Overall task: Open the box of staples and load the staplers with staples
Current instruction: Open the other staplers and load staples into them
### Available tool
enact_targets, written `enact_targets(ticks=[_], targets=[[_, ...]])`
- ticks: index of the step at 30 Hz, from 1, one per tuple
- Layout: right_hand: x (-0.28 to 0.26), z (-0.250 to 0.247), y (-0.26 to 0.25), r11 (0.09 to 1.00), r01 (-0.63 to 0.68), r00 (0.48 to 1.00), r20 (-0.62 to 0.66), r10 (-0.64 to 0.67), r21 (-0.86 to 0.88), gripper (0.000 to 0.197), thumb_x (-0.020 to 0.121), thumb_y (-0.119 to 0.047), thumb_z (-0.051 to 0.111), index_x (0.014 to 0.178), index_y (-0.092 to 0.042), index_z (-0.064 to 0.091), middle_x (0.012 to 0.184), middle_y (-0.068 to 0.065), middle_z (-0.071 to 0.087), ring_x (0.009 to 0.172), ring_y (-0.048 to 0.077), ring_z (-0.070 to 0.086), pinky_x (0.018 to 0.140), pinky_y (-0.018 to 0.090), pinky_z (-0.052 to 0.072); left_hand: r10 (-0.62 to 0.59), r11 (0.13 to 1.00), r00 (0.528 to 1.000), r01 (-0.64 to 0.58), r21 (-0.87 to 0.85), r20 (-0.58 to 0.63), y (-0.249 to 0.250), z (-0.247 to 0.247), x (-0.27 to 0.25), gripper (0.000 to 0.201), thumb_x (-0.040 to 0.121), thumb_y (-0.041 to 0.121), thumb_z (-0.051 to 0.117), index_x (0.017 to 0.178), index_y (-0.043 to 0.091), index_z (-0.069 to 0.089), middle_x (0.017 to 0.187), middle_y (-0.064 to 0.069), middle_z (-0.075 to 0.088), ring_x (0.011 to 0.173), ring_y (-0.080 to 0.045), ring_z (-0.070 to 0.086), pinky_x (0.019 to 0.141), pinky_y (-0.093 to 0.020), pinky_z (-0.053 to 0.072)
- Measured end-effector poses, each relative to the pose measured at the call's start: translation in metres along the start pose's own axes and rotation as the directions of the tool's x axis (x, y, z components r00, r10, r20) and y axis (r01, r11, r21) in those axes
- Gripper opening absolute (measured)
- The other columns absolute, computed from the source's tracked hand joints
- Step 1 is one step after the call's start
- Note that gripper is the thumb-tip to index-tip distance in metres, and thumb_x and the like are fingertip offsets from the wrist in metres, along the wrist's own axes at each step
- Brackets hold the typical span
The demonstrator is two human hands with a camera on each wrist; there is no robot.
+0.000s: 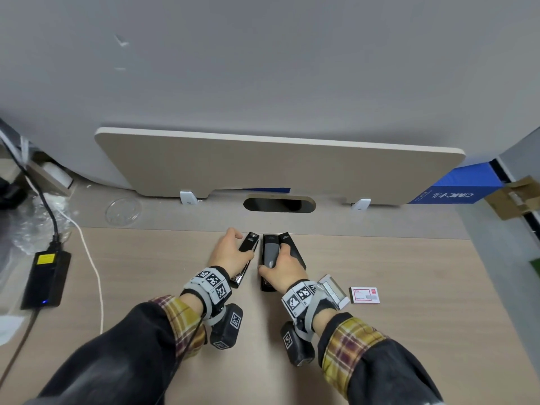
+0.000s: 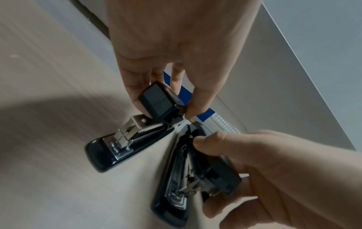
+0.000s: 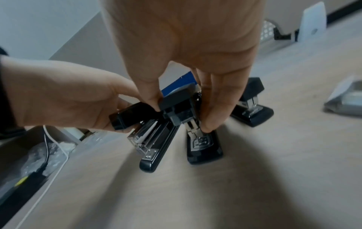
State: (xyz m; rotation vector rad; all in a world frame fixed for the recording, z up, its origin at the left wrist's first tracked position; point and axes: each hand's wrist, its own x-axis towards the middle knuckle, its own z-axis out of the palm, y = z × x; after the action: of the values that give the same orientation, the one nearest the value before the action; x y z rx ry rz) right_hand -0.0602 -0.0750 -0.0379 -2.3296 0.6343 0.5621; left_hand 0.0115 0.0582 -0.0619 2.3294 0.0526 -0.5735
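Three black staplers lie side by side at mid-desk. My left hand (image 1: 233, 248) grips the top arm of the left stapler (image 1: 247, 246), which is lifted off its silver magazine (image 3: 145, 139). In the left wrist view, the left hand's fingers (image 2: 137, 86) curl round that top arm (image 2: 158, 102). My right hand (image 1: 280, 260) pinches the grey-topped middle stapler (image 1: 268, 249) between thumb and fingers (image 3: 213, 111). The third stapler (image 1: 293, 249) stands untouched on the right. Right of my right wrist are the open staple tray (image 1: 334, 290) and its white-and-red sleeve (image 1: 365, 295).
A black power brick (image 1: 45, 279) with a black cord and a white cable (image 1: 93, 270) lies at the left. A beige divider panel (image 1: 277, 165) and a cable slot (image 1: 279, 204) run along the desk's back. A blue box (image 1: 461, 185) stands at the far right.
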Motion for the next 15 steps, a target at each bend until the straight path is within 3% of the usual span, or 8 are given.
enact_targets(ticks=[4, 7, 10, 12, 15], targets=[[0.001, 0.005, 0.0, 1.0, -0.017, 0.999, -0.051, 0.016, -0.023, 0.042, 0.079, -0.037, 0.057, 0.109, -0.008, 0.048, 0.098, 0.006, 0.06, 0.096, 0.031, 0.061, 0.071, 0.03, 0.043, 0.009, 1.0, 0.998, -0.008, 0.009, -0.069, -0.007, -0.002, -0.003, 0.028, 0.078, 0.031, 0.071, 0.096, 0.022, 0.051, 0.102, -0.004, 0.064, 0.083, -0.021, 0.059, 0.07, -0.029, 0.043], [-0.001, 0.0, 0.005, 1.0, -0.006, 0.996, -0.092, 0.007, 0.017, 0.029, 0.078, -0.036, 0.056, 0.09, -0.011, 0.051, 0.085, 0.004, 0.058, 0.082, 0.03, 0.057, 0.068, 0.031, 0.043, 0.01, 0.999, 0.998, -0.007, 0.049, -0.058, -0.009, -0.005, -0.003, 0.026, 0.078, 0.04, 0.07, 0.092, 0.025, 0.053, 0.1, 0.0, 0.064, 0.086, -0.02, 0.059, 0.07, -0.03, 0.043], [-0.005, -0.01, 0.012, 0.999, 0.019, 0.992, -0.126, -0.015, 0.033, 0.025, 0.079, -0.036, 0.054, 0.082, -0.012, 0.052, 0.079, 0.004, 0.058, 0.075, 0.029, 0.053, 0.065, 0.03, 0.039, 0.032, 0.998, 0.996, -0.027, 0.061, -0.079, -0.007, -0.009, -0.003, 0.024, 0.078, 0.048, 0.065, 0.089, 0.03, 0.053, 0.103, -0.001, 0.062, 0.098, -0.024, 0.059, 0.084, -0.036, 0.049], [-0.009, -0.02, 0.014, 0.997, 0.041, 0.988, -0.152, -0.031, 0.06, 0.025, 0.077, -0.036, 0.053, 0.079, -0.011, 0.054, 0.076, 0.005, 0.06, 0.074, 0.029, 0.055, 0.062, 0.031, 0.041, 0.08, 0.997, 0.984, -0.076, 0.031, -0.157, 0.003, -0.012, -0.006, 0.018, 0.082, 0.044, 0.063, 0.091, 0.03, 0.054, 0.103, -0.001, 0.058, 0.101, -0.023, 0.056, 0.089, -0.038, 0.048], [-0.017, -0.041, 0.013, 0.986, 0.089, 0.981, -0.182, -0.063, 0.142, 0.023, 0.073, -0.038, 0.052, 0.072, -0.015, 0.055, 0.067, 0.004, 0.063, 0.068, 0.029, 0.061, 0.061, 0.034, 0.051, 0.186, 0.968, 0.957, -0.217, -0.124, -0.224, 0.026, -0.014, -0.014, 0.011, 0.086, 0.027, 0.064, 0.094, 0.023, 0.058, 0.102, 0.0, 0.055, 0.092, -0.017, 0.058, 0.089, -0.035, 0.048]])
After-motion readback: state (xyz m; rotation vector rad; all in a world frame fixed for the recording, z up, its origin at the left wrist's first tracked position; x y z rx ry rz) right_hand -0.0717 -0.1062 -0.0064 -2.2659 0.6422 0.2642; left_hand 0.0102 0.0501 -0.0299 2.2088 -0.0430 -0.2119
